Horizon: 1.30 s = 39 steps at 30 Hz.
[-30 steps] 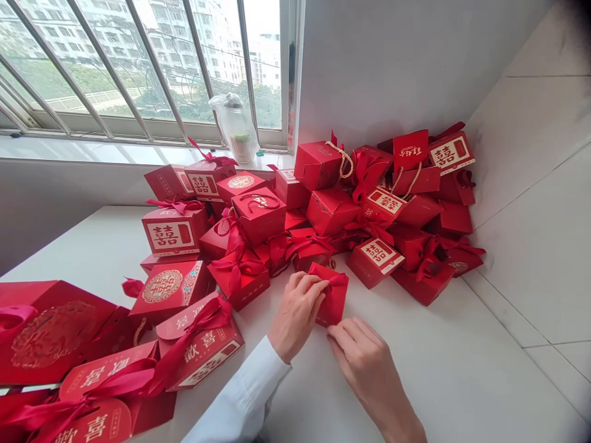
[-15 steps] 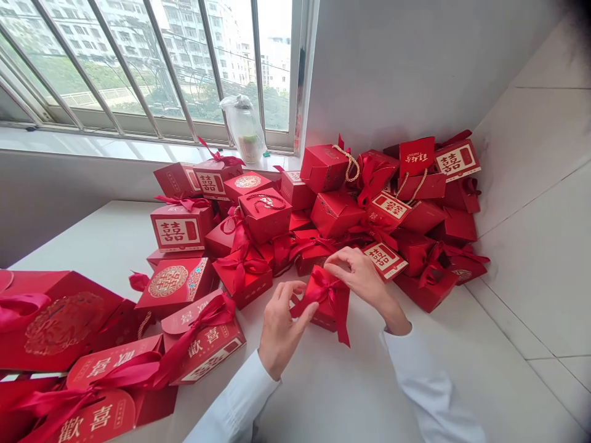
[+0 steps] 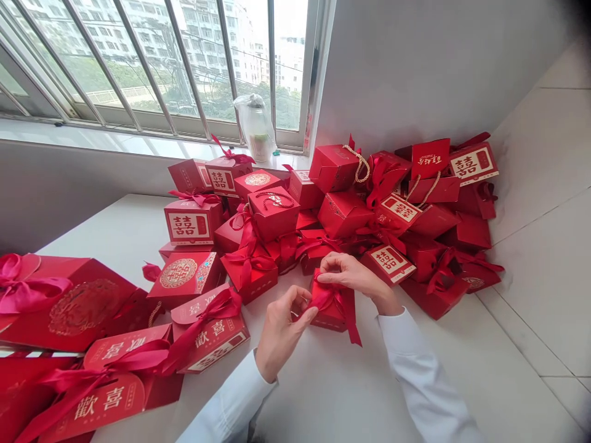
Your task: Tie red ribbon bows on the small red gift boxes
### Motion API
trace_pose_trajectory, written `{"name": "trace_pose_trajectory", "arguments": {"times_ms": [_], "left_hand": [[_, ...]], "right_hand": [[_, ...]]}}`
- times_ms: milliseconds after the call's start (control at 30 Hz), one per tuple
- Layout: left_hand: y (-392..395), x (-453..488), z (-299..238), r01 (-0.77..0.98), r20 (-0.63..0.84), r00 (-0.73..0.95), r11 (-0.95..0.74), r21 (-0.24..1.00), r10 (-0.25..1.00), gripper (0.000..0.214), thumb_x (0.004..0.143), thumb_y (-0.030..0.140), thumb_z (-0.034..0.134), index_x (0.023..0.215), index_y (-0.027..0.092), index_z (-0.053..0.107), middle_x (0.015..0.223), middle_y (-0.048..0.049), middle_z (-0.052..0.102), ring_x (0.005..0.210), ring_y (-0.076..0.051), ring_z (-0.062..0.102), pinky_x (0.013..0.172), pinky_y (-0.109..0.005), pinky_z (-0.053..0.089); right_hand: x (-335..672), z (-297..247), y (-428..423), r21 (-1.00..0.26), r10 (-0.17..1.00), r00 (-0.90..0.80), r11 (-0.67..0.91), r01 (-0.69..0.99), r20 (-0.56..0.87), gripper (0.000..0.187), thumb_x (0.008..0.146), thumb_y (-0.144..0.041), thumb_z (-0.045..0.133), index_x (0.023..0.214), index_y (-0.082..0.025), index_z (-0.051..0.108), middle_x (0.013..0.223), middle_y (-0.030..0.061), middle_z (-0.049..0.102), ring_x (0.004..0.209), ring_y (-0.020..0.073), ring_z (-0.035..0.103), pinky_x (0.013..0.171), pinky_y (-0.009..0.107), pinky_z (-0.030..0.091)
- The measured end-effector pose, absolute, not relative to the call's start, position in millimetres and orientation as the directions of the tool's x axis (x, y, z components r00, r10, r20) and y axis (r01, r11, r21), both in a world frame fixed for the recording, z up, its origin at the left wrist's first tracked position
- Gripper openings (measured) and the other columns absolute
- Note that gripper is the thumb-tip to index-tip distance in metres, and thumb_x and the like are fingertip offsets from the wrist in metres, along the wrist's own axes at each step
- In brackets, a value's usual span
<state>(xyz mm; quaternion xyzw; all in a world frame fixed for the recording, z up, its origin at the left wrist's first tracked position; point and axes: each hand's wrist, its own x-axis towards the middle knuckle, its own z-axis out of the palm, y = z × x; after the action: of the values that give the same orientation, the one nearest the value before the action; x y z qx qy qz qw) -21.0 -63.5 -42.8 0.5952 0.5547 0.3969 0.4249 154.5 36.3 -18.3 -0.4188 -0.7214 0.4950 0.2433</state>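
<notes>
Your work surface is a smooth white table (image 3: 318, 394), set against a grey wall (image 3: 415, 74), with pale tiles (image 3: 549, 160) along the right side. Beyond the table, a barred window (image 3: 207, 61) gives daylight, and a container in a clear plastic bag (image 3: 258, 132) stands on its sill (image 3: 152, 145). Red boxes (image 3: 272, 224), many tied with bows, lie heaped along the table's far side; others sit at the left. The small red box (image 3: 329, 323) rests on the table before the heap, between your two hands, its ribbon (image 3: 336, 301) bowed on top and one tail hanging over the near side. Your right hand (image 3: 357, 275) reaches over the box's far edge, thumb and forefinger pinching the ribbon. Your left hand (image 3: 281, 329) is at the box's left side, fingers curled and thumb at the bow; whether they grip it cannot be told.
</notes>
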Motion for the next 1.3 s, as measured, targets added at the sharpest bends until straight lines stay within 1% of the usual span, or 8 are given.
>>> {"name": "trace_pose_trajectory", "arguments": {"times_ms": [133, 367, 700, 833, 933, 1067, 1167, 1300], "left_hand": [[-67, -21, -42, 0.260, -0.040, 0.082, 0.017, 0.965, 0.996, 0.013, 0.080, 0.029, 0.059, 0.078, 0.018, 0.053, 0.067, 0.0035, 0.055, 0.059, -0.009, 0.045, 0.054, -0.020, 0.034], [-70, -19, -47, 0.180, -0.083, 0.073, 0.069, 0.981, 0.994, 0.019, 0.078, 0.031, 0.063, 0.073, 0.018, 0.049, 0.065, 0.0044, 0.052, 0.059, -0.009, 0.045, 0.056, -0.020, 0.035], [-73, -20, -44, 0.353, -0.024, 0.045, 0.007, 0.936, 0.999, 0.016, 0.082, 0.030, 0.058, 0.072, 0.019, 0.051, 0.069, 0.0041, 0.056, 0.062, -0.010, 0.047, 0.058, -0.022, 0.035], [-79, -23, -45, 0.435, -0.017, 0.093, -0.025, 0.900, 0.996, 0.016, 0.084, 0.031, 0.056, 0.074, 0.020, 0.051, 0.069, 0.0046, 0.057, 0.062, -0.011, 0.049, 0.057, -0.023, 0.035], [-82, -27, -43, 0.532, 0.095, 0.032, -0.098, 0.841, 0.995, 0.015, 0.087, 0.035, 0.053, 0.082, 0.021, 0.053, 0.081, 0.0019, 0.059, 0.073, -0.014, 0.053, 0.065, -0.026, 0.040], [-74, -22, -41, 0.601, 0.302, 0.039, -0.263, 0.755, 0.953, 0.012, 0.092, 0.030, 0.048, 0.092, 0.023, 0.057, 0.094, -0.0011, 0.059, 0.089, -0.017, 0.053, 0.078, -0.030, 0.042], [-60, -10, -38, 0.609, 0.352, 0.108, -0.342, 0.716, 0.930, 0.015, 0.093, 0.029, 0.046, 0.093, 0.023, 0.060, 0.092, -0.0011, 0.061, 0.088, -0.018, 0.051, 0.077, -0.030, 0.042], [-42, 8, -37, 0.633, 0.370, 0.084, -0.337, 0.697, 0.925, 0.013, 0.091, 0.030, 0.052, 0.089, 0.022, 0.063, 0.089, -0.0020, 0.063, 0.088, -0.020, 0.049, 0.077, -0.032, 0.042]], "right_hand": [[152, -30, 34, -0.948, 0.931, -0.352, 0.016, 0.319, -0.103, 0.027, 0.068, -0.041, 0.071, 0.069, -0.016, 0.061, 0.066, -0.0012, 0.056, 0.057, 0.0101, 0.048, 0.050, 0.020, 0.037], [152, -43, 32, -0.961, 0.960, -0.258, -0.031, 0.275, -0.105, 0.035, 0.068, -0.050, 0.069, 0.070, -0.016, 0.061, 0.064, -0.0006, 0.055, 0.057, 0.0112, 0.051, 0.052, 0.023, 0.044], [157, -49, 31, -0.983, 0.973, -0.222, -0.020, 0.182, -0.061, 0.037, 0.066, -0.052, 0.071, 0.070, -0.016, 0.062, 0.067, -0.0004, 0.057, 0.061, 0.0124, 0.053, 0.055, 0.024, 0.044], [164, -52, 31, -0.984, 0.984, -0.175, 0.013, 0.179, -0.019, 0.035, 0.071, -0.051, 0.067, 0.075, -0.017, 0.064, 0.074, 0.0017, 0.061, 0.070, 0.0151, 0.055, 0.064, 0.026, 0.045], [176, -49, 28, -0.981, 0.989, -0.150, 0.040, 0.188, 0.012, 0.035, 0.076, -0.052, 0.062, 0.080, -0.018, 0.064, 0.079, 0.0030, 0.062, 0.076, 0.0165, 0.055, 0.070, 0.028, 0.045], [196, -39, 15, -0.970, 0.975, -0.222, 0.080, 0.230, 0.027, 0.031, 0.079, -0.049, 0.062, 0.089, -0.020, 0.065, 0.090, 0.0032, 0.063, 0.083, 0.0169, 0.055, 0.075, 0.027, 0.043], [205, -31, 6, -0.942, 0.937, -0.349, 0.136, 0.308, 0.022, 0.028, 0.081, -0.044, 0.063, 0.098, -0.022, 0.064, 0.093, 0.0022, 0.061, 0.083, 0.0164, 0.055, 0.074, 0.026, 0.044], [208, -25, 3, -0.883, 0.908, -0.418, 0.218, 0.416, 0.027, 0.019, 0.082, -0.039, 0.063, 0.091, -0.022, 0.064, 0.081, -0.0002, 0.058, 0.070, 0.0141, 0.051, 0.065, 0.025, 0.042]]}}
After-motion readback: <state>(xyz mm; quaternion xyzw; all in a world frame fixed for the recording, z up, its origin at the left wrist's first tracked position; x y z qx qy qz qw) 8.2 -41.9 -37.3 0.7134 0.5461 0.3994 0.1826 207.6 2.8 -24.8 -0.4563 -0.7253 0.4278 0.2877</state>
